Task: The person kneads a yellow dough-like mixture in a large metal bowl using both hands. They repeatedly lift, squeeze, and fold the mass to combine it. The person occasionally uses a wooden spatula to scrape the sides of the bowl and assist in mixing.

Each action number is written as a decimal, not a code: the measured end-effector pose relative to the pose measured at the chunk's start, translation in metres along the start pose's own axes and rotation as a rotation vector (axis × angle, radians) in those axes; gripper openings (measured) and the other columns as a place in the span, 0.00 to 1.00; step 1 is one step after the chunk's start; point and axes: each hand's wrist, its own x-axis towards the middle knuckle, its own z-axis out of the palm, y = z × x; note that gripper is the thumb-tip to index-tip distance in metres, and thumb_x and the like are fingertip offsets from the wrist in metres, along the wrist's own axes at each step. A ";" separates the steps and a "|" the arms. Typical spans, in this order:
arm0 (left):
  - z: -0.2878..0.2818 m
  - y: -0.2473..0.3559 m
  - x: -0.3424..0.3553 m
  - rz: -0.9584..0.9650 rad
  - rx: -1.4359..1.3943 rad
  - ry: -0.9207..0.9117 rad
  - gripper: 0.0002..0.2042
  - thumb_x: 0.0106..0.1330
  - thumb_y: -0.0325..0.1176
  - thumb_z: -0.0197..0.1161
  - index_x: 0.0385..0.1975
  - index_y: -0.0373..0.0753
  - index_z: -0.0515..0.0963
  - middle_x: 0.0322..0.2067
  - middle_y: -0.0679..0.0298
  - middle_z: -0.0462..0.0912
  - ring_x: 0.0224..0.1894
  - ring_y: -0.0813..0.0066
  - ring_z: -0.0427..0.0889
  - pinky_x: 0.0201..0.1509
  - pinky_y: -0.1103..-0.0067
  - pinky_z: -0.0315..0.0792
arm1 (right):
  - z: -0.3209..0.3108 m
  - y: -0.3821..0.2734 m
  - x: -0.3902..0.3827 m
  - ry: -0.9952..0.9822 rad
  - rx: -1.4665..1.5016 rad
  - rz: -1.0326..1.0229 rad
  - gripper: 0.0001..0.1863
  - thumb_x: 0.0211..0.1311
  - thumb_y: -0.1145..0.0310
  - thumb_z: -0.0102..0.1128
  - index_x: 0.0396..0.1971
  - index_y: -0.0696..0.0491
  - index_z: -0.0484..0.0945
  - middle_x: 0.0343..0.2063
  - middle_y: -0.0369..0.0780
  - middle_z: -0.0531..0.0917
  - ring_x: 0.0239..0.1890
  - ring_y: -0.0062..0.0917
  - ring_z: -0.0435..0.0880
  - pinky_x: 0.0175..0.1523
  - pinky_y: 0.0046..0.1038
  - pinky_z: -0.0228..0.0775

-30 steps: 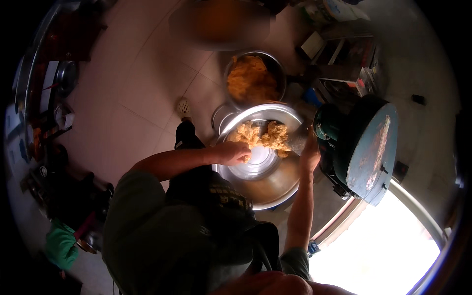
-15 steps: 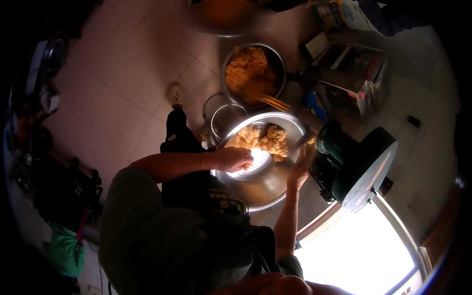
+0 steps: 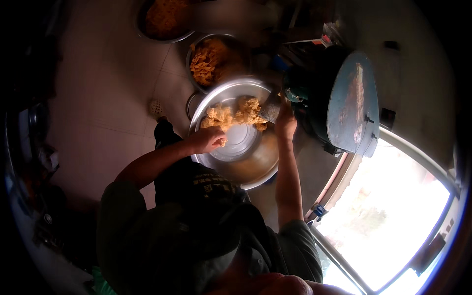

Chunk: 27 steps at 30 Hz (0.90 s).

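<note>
A wide shiny metal basin point(image 3: 263, 164) is in front of me, with golden-brown knobbly lumps of food point(image 3: 216, 117) in its far half. My left hand point(image 3: 209, 140) is over the basin's left side, its fingers closed on a small golden piece. At the right rim my right hand point(image 3: 286, 122) is raised beside a dark-green machine point(image 3: 297, 88) with a large round plate. Its fingers are partly hidden in shadow, so I cannot see what they grip. Next to that hand a flat grey metal piece point(image 3: 269, 109) slants toward the lumps.
Beyond the basin stands a bowl point(image 3: 209, 64) of orange-brown strips, and another bowl point(image 3: 164, 22) of orange food is farther left. A bright glass-like panel point(image 3: 381, 216) fills the lower right. My shoe point(image 3: 156, 108) is on the tiled floor at the left.
The view has shifted, so the basin sits higher and farther left. My left hand has drawn back toward the basin's near-left rim. My right hand stays beside the machine.
</note>
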 end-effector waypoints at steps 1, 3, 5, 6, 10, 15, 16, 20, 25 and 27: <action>0.000 0.001 0.001 -0.015 0.038 0.002 0.15 0.60 0.26 0.68 0.47 0.40 0.80 0.43 0.61 0.80 0.46 0.60 0.82 0.51 0.69 0.78 | -0.011 -0.016 -0.011 0.057 0.114 -0.045 0.22 0.79 0.66 0.38 0.67 0.47 0.72 0.65 0.49 0.74 0.59 0.47 0.79 0.58 0.41 0.77; -0.001 0.008 0.003 0.000 0.083 0.048 0.14 0.61 0.26 0.68 0.47 0.40 0.80 0.43 0.60 0.80 0.45 0.60 0.83 0.49 0.68 0.78 | -0.013 -0.021 -0.023 0.168 0.015 -0.131 0.17 0.77 0.68 0.46 0.60 0.47 0.77 0.51 0.49 0.84 0.48 0.46 0.86 0.46 0.40 0.80; 0.003 0.015 0.001 -0.008 0.100 0.057 0.14 0.61 0.27 0.68 0.47 0.41 0.80 0.43 0.60 0.80 0.44 0.59 0.83 0.48 0.68 0.78 | -0.001 -0.011 -0.021 -0.090 -0.041 0.081 0.13 0.76 0.62 0.48 0.45 0.50 0.82 0.39 0.53 0.87 0.37 0.50 0.87 0.38 0.46 0.81; 0.003 0.018 0.003 -0.011 0.103 0.028 0.13 0.61 0.27 0.68 0.47 0.41 0.80 0.43 0.60 0.80 0.44 0.59 0.84 0.47 0.68 0.79 | 0.018 0.013 -0.009 -0.021 -0.024 0.140 0.13 0.75 0.60 0.49 0.33 0.51 0.78 0.28 0.53 0.85 0.29 0.52 0.86 0.32 0.50 0.78; 0.009 0.016 0.001 -0.095 0.133 0.031 0.13 0.61 0.28 0.68 0.46 0.40 0.78 0.43 0.60 0.80 0.43 0.60 0.84 0.46 0.69 0.79 | 0.013 0.019 -0.014 0.133 0.093 0.064 0.13 0.75 0.61 0.49 0.35 0.53 0.78 0.33 0.51 0.86 0.30 0.51 0.86 0.33 0.50 0.78; 0.009 0.026 0.010 -0.108 0.176 0.006 0.14 0.61 0.29 0.69 0.46 0.40 0.79 0.43 0.59 0.79 0.43 0.60 0.85 0.45 0.69 0.79 | -0.021 0.003 -0.007 -0.111 0.190 0.169 0.16 0.74 0.59 0.47 0.47 0.54 0.79 0.33 0.56 0.86 0.37 0.58 0.85 0.44 0.52 0.78; 0.008 0.026 0.012 -0.125 0.183 0.010 0.14 0.61 0.29 0.69 0.46 0.40 0.78 0.43 0.59 0.79 0.43 0.60 0.85 0.45 0.69 0.79 | -0.030 0.003 0.002 -0.108 0.191 0.174 0.17 0.74 0.59 0.45 0.48 0.54 0.78 0.30 0.55 0.86 0.34 0.58 0.85 0.42 0.54 0.77; 0.018 0.019 0.007 -0.095 0.259 0.053 0.15 0.61 0.30 0.70 0.46 0.40 0.77 0.43 0.59 0.79 0.42 0.59 0.84 0.44 0.69 0.79 | 0.000 0.025 -0.021 0.011 0.271 0.308 0.18 0.73 0.61 0.42 0.49 0.55 0.78 0.33 0.55 0.86 0.38 0.56 0.85 0.44 0.53 0.77; 0.019 0.017 0.009 -0.106 0.236 0.076 0.15 0.60 0.28 0.71 0.45 0.39 0.77 0.42 0.60 0.79 0.35 0.64 0.85 0.40 0.72 0.79 | -0.010 0.007 0.012 -0.250 0.139 0.208 0.18 0.70 0.64 0.46 0.48 0.53 0.84 0.38 0.50 0.88 0.39 0.45 0.89 0.44 0.44 0.81; 0.020 0.017 0.011 -0.107 0.223 0.060 0.15 0.60 0.27 0.71 0.45 0.39 0.76 0.41 0.61 0.79 0.34 0.66 0.84 0.39 0.73 0.79 | -0.014 0.013 0.004 -0.179 0.199 0.206 0.17 0.69 0.65 0.47 0.42 0.54 0.86 0.37 0.50 0.88 0.38 0.45 0.89 0.44 0.43 0.82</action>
